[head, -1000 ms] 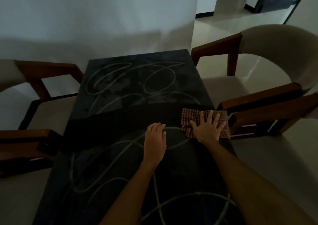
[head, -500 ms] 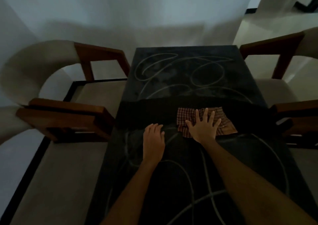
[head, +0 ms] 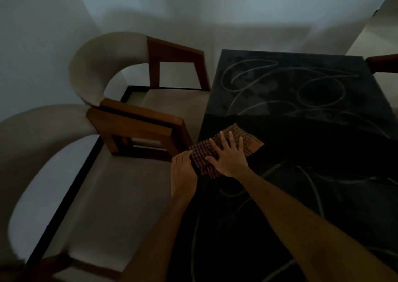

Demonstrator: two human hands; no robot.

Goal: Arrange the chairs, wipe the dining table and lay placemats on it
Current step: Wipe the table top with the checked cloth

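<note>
The cloth [head: 217, 152], a checked rag, lies on the dark table [head: 301, 100] close to the table's left edge, about midway along it; the right hand [head: 229, 157] presses flat on the cloth, fingers straight and spread, its grip apart and clamped on nothing; the left hand [head: 183, 174] rests palm down at the table's left edge, just beside the cloth, its fingertips touching the cloth's near-left border; its fingers look relaxed rather than curled, though the dim light hides whether any of them pinch the fabric; pale looping lines run over the table top, and a band of deep shadow crosses it level with the cloth; two chairs stand left of the table, side by side, their wooden arms pointing toward it: the far chair [head: 107, 66] with a curved pale back and pale seat, and the near chair [head: 43, 152] whose arm ends close to the table's edge by the left hand; a wooden arm of a third chair [head: 383, 63] shows at the table's far right corner; a pale wall [head: 193, 12] rises behind the table
</note>
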